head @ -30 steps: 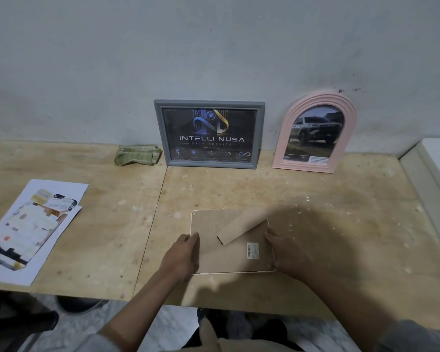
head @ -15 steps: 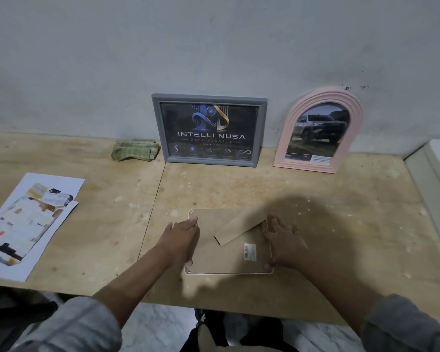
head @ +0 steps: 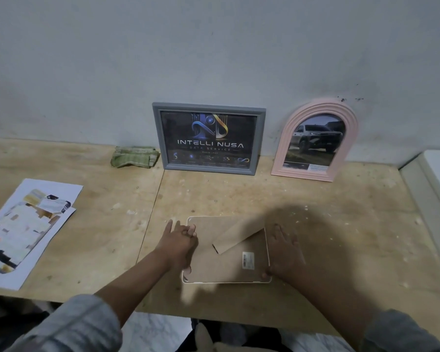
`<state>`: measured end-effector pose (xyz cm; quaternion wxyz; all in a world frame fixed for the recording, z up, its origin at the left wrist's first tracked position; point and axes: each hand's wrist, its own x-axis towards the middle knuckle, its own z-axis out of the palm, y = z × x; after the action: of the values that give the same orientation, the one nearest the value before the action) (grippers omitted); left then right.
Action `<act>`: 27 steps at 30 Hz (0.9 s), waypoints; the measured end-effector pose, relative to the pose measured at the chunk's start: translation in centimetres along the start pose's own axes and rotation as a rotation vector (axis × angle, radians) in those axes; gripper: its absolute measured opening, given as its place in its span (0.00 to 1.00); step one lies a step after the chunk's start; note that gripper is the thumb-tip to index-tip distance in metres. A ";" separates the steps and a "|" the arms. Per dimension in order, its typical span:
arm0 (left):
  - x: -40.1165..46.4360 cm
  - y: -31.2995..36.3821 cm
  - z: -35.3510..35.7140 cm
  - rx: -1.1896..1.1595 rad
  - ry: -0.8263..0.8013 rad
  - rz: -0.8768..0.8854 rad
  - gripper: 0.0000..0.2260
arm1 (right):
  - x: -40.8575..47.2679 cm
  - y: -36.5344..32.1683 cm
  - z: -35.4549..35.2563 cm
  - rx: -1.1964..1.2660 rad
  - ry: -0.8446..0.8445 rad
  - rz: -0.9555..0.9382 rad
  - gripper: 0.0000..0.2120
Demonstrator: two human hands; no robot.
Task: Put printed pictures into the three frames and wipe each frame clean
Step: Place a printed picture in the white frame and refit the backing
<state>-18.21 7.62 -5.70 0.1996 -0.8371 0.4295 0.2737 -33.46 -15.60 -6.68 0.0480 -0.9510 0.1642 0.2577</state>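
The third frame (head: pixel 226 250) lies face down on the counter (head: pixel 341 224), long axis left to right, its stand flap (head: pixel 239 237) angled up to the right. Left hand (head: pixel 178 242) and right hand (head: pixel 285 250) press its side edges, each grip flat, fingers straight. The grey frame (head: pixel 208 139) and pink arched frame (head: pixel 315 141) each hold a print.

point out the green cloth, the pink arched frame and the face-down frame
green cloth (head: pixel 135 157), head view, middle of the folds
pink arched frame (head: pixel 293 128), head view, left rim
face-down frame (head: pixel 239 269), head view, bare backing board

The face-down frame (head: pixel 226 250) hides its front; the printed sheets (head: pixel 23 229) run off the left edge
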 end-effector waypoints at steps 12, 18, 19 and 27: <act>1.4 0.7 -1.1 -0.109 0.039 -0.025 0.46 | 1.5 -1.6 -1.9 -0.165 -0.100 -0.211 0.61; 1.4 0.3 -1.4 -0.110 0.004 0.048 0.40 | 2.3 -2.7 -2.2 -0.236 -0.187 -0.187 0.62; 1.4 0.4 -1.6 -0.110 -0.003 0.055 0.40 | 2.3 -3.0 -2.4 -0.272 -0.203 -0.193 0.60; 1.7 0.0 -0.7 -0.138 -0.037 0.095 0.43 | 3.3 -4.3 -2.6 -0.427 -0.247 -0.222 0.57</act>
<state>-17.16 6.23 -6.24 0.1361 -0.8223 0.4452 0.3273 -28.13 -12.99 -6.10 -0.1058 -0.9131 -0.0063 0.3937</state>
